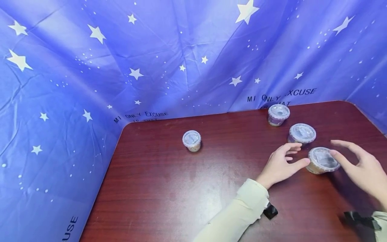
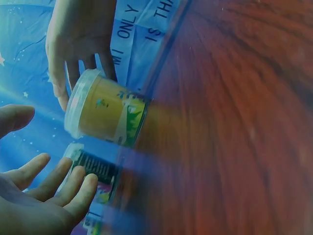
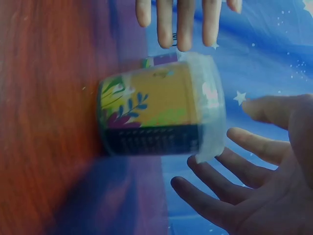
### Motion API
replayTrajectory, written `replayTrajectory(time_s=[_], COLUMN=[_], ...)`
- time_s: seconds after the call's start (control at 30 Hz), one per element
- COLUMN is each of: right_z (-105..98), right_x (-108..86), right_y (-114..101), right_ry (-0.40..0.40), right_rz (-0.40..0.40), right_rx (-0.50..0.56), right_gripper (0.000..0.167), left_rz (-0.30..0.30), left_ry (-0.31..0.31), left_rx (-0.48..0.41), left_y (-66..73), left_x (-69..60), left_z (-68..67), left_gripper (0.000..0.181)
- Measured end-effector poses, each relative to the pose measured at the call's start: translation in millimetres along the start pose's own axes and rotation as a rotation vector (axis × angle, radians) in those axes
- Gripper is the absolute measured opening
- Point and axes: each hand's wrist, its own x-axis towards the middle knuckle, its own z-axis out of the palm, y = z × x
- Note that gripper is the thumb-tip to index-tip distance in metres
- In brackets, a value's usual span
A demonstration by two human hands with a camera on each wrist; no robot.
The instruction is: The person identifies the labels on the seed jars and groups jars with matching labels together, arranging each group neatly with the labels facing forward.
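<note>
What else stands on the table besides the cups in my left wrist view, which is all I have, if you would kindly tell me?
Observer: The head view shows a small round plastic cup with a clear lid standing apart, toward the left of the dark red wood-grain table.
Operator: Thank you. What is on the other side of the round orange plastic cup with a pale lid?
Observer: The right wrist view shows a dark panel with rows of pale print there.
Operator: And which cup is nearest the far edge, please?
Observer: In the head view, it is the round purple plastic cup with a clear lid.
</note>
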Motion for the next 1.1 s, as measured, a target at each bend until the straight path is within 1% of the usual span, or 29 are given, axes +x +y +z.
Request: replayTrajectory(time_s=[0.17,0.27,0.37,0.47,0.63,0.7,0.87,1.0,1.1], right_z=[2,5,7,9,10,11,12,10,8], right_x=[-1.9,-2.4,-3.1,-4.7,-5.4,-4.5,-3.0,-3.5,-2.6], right_y=[10,15,19,23,25,24,21,18,14], right_ry=[-0.01,-0.051,-0.1,-0.14,-0.179,-0.189,-0.203,-0.186,-0.174], right_rz=[-0.007,0.021,0.07,0.107,0.108,0.102,0.1,0.102,0.096], right_rx=[0.069,0.112,0.1,0.072,0.097,0.113,0.142,0.169,0.213], right_gripper=[0.04,0.04,0.044,0.048,0.038,0.034,0.034,0.031,0.035], left_rz=[-0.019,-0.023,-0.022,-0.024,-0.039,-0.047,-0.052,-0.031,-0.009], left_ry=[-0.007,-0.001,0.002,-0.007,-0.022,-0.023,-0.024,-0.03,-0.022], left_rx=[-0.001,0.005,0.021,0.057,0.103,0.099,0.075,0.074,0.097], left_y=[-2.1,-2.9,-1.8,0.0,-0.4,-1.6,-2.1,-0.2,1.7], left_x=[2.7,3.7,3.9,3.8,3.5,3.9,4.6,4.3,4.6], left_z=[11.2,15.6,18.1,20.7,26.1,27.5,28.8,26.8,23.7], left_gripper=[0.049,0.048,0.047,0.048,0.05,0.05,0.049,0.05,0.051])
